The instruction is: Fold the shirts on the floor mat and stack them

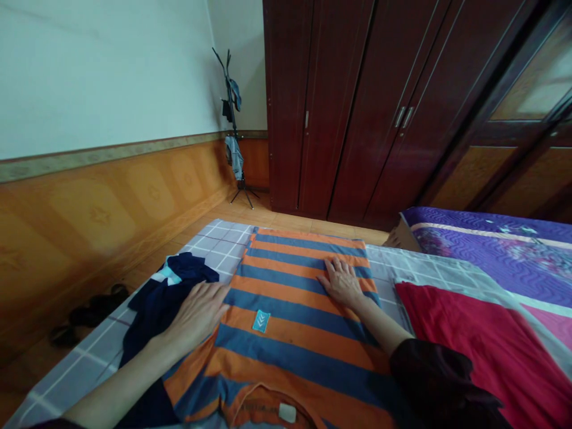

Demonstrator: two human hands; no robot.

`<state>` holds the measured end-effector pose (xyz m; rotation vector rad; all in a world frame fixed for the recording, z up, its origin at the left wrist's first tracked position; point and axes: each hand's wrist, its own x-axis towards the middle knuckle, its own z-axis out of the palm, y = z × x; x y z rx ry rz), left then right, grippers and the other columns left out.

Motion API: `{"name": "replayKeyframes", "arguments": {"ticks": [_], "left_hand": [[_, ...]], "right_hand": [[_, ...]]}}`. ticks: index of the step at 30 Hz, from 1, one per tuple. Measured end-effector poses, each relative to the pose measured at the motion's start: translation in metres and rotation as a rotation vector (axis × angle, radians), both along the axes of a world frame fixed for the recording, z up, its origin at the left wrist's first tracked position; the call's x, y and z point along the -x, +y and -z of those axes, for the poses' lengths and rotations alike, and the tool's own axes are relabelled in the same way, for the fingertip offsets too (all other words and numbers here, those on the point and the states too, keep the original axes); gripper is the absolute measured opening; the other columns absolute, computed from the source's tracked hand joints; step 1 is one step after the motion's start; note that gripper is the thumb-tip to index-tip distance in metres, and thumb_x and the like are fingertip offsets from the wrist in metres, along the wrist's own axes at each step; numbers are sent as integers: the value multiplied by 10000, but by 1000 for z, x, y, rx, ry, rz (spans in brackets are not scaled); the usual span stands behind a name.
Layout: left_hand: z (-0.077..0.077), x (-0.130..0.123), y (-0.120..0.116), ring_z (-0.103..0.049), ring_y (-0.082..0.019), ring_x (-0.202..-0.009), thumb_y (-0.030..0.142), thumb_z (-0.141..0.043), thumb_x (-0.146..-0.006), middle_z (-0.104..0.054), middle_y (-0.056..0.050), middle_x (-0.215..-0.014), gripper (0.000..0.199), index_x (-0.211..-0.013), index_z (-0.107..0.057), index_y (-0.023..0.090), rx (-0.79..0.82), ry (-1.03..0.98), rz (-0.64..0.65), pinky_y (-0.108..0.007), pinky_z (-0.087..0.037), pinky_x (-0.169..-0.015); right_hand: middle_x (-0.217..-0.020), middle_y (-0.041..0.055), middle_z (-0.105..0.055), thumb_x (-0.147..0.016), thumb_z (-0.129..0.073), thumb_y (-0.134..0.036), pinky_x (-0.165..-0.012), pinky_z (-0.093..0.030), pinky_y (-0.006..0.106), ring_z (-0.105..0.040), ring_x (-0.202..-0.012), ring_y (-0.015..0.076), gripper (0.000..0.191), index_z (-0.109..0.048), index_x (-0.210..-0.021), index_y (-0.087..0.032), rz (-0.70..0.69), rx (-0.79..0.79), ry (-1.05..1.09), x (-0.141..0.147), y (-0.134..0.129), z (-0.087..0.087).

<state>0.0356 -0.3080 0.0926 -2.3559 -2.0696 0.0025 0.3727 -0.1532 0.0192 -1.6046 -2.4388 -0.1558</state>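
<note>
An orange and blue-grey striped T-shirt (pixel 295 298) lies spread out in front of me, its neckline towards me and its hem at the far side. A small teal patch (pixel 261 321) is on its chest. My left hand (pixel 202 310) rests at the shirt's left edge, fingers stretched out and holding nothing. On the right part of the shirt, nearer the hem, my right hand (pixel 342 281) lies flat with its fingers apart. Beside my left hand is a crumpled navy garment (pixel 149 310) with a light blue and white part.
A checked cloth (pixel 84 363) covers the surface under the clothes. Red fabric (pixel 478 333) lies to the right, near a bed with a purple cover (pixel 469 238). Dark shoes (pixel 96 310) are on the floor at left. Behind stand a coat rack (pixel 232 113) and a dark red wardrobe (pixel 339 107).
</note>
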Motion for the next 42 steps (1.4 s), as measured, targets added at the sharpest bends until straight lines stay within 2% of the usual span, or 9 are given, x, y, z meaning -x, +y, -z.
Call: {"name": "replayKeyframes", "arguments": {"ticks": [5,10,13,16,18,22,27,34,42], "left_hand": [[32,-22,41,-126,-236,-1431,480,-312,-935,-165,-59,-1555,614,-1477,-242,201,178,-79,186,-430,-128,-1145],[46,9,47,-169,-322,-1413,478,-322,-916,-199,-185,-1525,686,-1459,-265,63,198,29,-102,-494,-175,-1120],[26,-7,13,-245,-290,-1396,468,-344,-918,-285,-138,-1509,631,-1456,-305,140,192,-74,49,-485,-162,-1137],[12,-31,-44,-256,-255,-1397,524,-472,-869,-185,23,-1549,682,-1471,-177,392,357,-282,368,-445,-280,-1119],[19,-33,-82,-305,-276,-1375,490,-584,-810,-198,71,-1538,799,-1447,-101,482,421,-296,449,-457,-334,-1099],[52,-9,-125,-434,-245,-1295,288,-484,-867,-367,61,-1474,696,-1458,-152,448,173,-180,524,-362,-427,-1046],[52,-10,-116,-610,-150,-1046,45,-344,-859,-652,1,-1165,505,-1258,-539,284,-187,-228,701,-222,-455,-954],[-6,-26,-85,-637,-114,-745,94,-363,-875,-655,30,-781,258,-804,-579,217,340,-425,362,-172,-495,-688],[-3,-154,-79,-594,-175,-908,383,-547,-890,-630,-34,-1001,277,-1102,-545,205,139,-333,957,-263,-479,-793]], "right_hand": [[-1494,76,-338,-916,-353,-587,-1106,-227,423,-281,-1368,266,616,-385,-1418,-230,-270,115,-32,14,-29,-8],[-1439,236,-364,-928,-415,-467,-1025,-286,574,-318,-1326,392,608,-401,-1391,-75,174,169,-50,-31,-34,-31],[-1447,237,-349,-896,-496,-420,-1036,-292,561,-291,-1339,403,602,-417,-1387,-81,127,177,-44,-37,-76,-44],[-1522,128,-245,-890,-488,-486,-1081,-289,511,-211,-1389,346,627,-359,-1439,-212,-264,268,36,-34,-151,-48],[-1533,74,-215,-878,-483,-535,-1062,-348,491,-233,-1387,315,690,-242,-1478,-293,-458,374,54,-44,-198,-45],[-1509,80,-266,-820,-575,-458,-998,-426,518,-308,-1355,334,766,-218,-1481,-305,-341,257,54,-96,-248,-30],[-1372,93,-503,-778,-486,-123,-1002,-409,498,-384,-1316,307,512,-575,-1269,-233,-200,-146,-43,-149,-249,-20],[-1309,109,-560,-848,-432,-115,-918,-489,420,-540,-1178,257,393,-636,-1165,-225,-123,-162,-143,-170,-244,-31],[-1196,111,-637,-831,-373,-61,-822,-558,367,-635,-1036,235,441,-656,-1134,-212,-84,-140,-150,-177,-231,-45]]}}
